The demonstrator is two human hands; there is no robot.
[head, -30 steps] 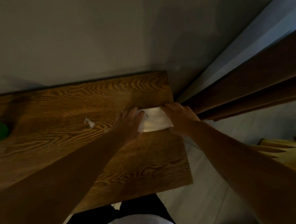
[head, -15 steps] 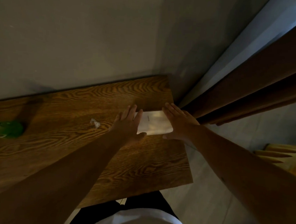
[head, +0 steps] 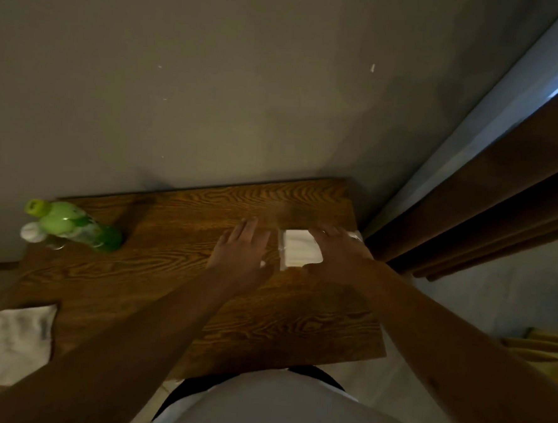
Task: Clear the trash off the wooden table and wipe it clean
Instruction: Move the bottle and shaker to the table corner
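A white plastic-wrapped packet (head: 299, 252) lies near the far right corner of the wooden table (head: 181, 290). My right hand (head: 339, 252) rests over its right end, fingers across the top and thumb at its near edge. My left hand (head: 241, 251) lies flat on the wood just left of the packet, fingers apart, with a small gap between them. A tiny white scrap (head: 262, 263) shows beside my left thumb. A white cloth (head: 18, 339) hangs over the table's front left corner.
A green bottle (head: 77, 228) with a yellow-green cap stands at the far left of the table beside a small white-capped item (head: 33, 232). A grey wall runs behind the table. Brown curtains (head: 500, 205) hang to the right.
My left hand has come off the packet's left end and now lies beside it. The view has pulled back, bringing the bottle and cloth into sight. My right hand stays on the packet.
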